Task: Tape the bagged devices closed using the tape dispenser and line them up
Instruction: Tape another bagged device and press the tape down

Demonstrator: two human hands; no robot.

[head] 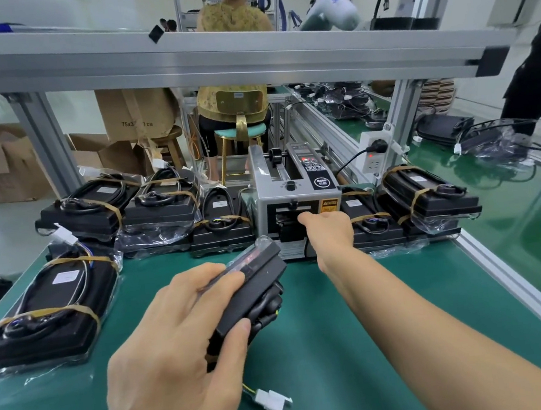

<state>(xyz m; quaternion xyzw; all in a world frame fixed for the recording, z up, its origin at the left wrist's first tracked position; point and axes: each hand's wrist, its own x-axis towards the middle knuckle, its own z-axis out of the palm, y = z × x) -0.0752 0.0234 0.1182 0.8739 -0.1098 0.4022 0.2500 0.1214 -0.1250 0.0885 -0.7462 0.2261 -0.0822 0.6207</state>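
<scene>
From the head camera, the left hand grips a bagged device on edge above the green bench, fingers over the top, thumb against its near side, its white connector dangling below. The right hand is at the mouth of the tape dispenser, fingers curled at the slot; whether they pinch a strip I cannot tell, the fingertips are hidden. This looks like the fetch-the-tape step. Next up, I'd say: pull a piece free, bring it to the bag's open flap and press it down. Finished taped devices sit lined up either side of the dispenser.
</scene>
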